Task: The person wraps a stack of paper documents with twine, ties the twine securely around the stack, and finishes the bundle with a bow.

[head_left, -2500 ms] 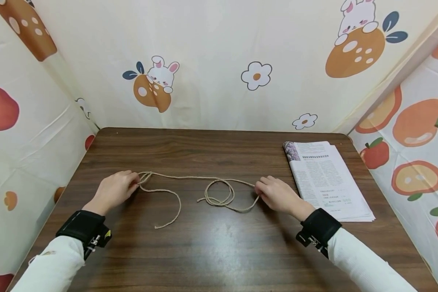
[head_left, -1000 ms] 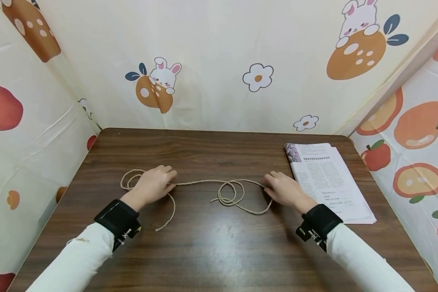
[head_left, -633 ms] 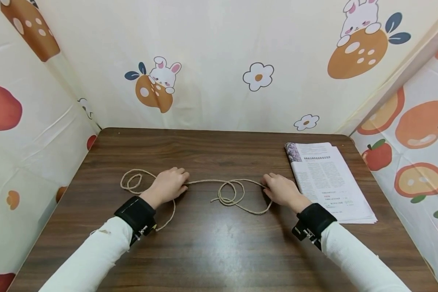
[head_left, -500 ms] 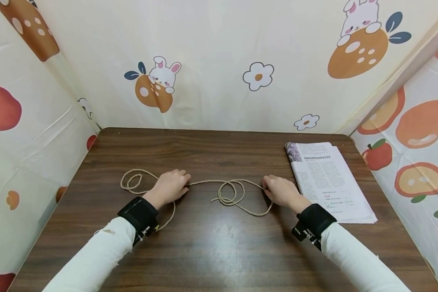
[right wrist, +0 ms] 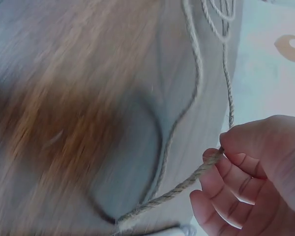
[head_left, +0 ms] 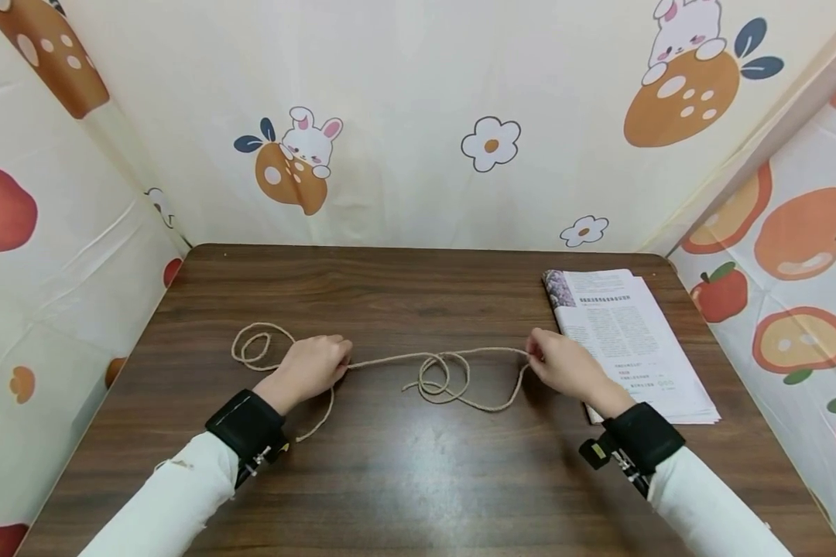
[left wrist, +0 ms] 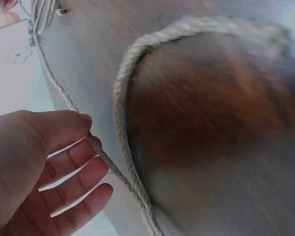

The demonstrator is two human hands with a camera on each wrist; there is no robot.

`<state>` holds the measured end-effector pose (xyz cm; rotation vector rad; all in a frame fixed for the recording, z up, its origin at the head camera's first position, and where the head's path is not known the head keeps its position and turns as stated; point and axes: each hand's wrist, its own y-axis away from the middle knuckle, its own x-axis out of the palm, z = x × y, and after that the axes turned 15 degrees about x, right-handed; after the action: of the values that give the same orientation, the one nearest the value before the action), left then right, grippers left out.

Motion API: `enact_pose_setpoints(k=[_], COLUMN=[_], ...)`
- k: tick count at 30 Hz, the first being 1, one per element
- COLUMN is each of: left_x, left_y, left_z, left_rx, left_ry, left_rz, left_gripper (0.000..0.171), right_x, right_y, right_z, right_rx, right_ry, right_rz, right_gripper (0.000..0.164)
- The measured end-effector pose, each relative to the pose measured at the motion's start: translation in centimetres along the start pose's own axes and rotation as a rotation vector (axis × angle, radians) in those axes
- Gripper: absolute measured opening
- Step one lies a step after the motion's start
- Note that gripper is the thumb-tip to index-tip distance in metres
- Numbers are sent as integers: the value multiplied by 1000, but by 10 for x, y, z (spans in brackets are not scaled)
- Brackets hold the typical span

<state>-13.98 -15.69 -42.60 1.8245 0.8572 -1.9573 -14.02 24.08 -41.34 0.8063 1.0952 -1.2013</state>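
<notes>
In the head view, a length of rope (head_left: 390, 360) stretches across the brown table (head_left: 418, 487) between two hands, the left hand (head_left: 311, 367) gripping it at one place and the right hand (head_left: 567, 363) at another. Loose coils lie on the table beyond the left wrist, a free end curves out below that hand, and a further set of loops sits between the two hands. A printed booklet (head_left: 630, 348) lies at the right, partly behind the right hand and wrist. Black bands (head_left: 248, 424) circle both wrists over white sleeves (head_left: 174, 487). In the left wrist view, the thumb and forefinger pinch the rope, while the other fingers (left wrist: 91, 206) curve loosely below; another stretch of rope arcs past, blurred at its far end. In the right wrist view, thumb and forefinger pinch the rope where it bends, one stretch rising, the other slanting down leftward.
</notes>
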Motion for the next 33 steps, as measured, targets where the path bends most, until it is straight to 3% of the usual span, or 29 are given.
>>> enact_pose_setpoints(k=[9, 16, 28, 33], left_x=[-4, -8, -10, -10], left_y=[31, 49, 59, 60], left_z=[1, 3, 5, 4], left_rx=[-20, -74, -83, -81], left_ry=[7, 29, 45, 63], left_rz=[4, 29, 49, 78], left_gripper=[24, 27, 25, 24], right_x=[-12, -23, -56, -57], right_y=[14, 24, 42, 49], right_z=[-21, -40, -79, -92], right_rx=[72, 113, 205, 261], right_ry=[-26, -22, 46, 59], right_rz=[-19, -37, -99, -78], right_gripper=[10, 10, 10, 11])
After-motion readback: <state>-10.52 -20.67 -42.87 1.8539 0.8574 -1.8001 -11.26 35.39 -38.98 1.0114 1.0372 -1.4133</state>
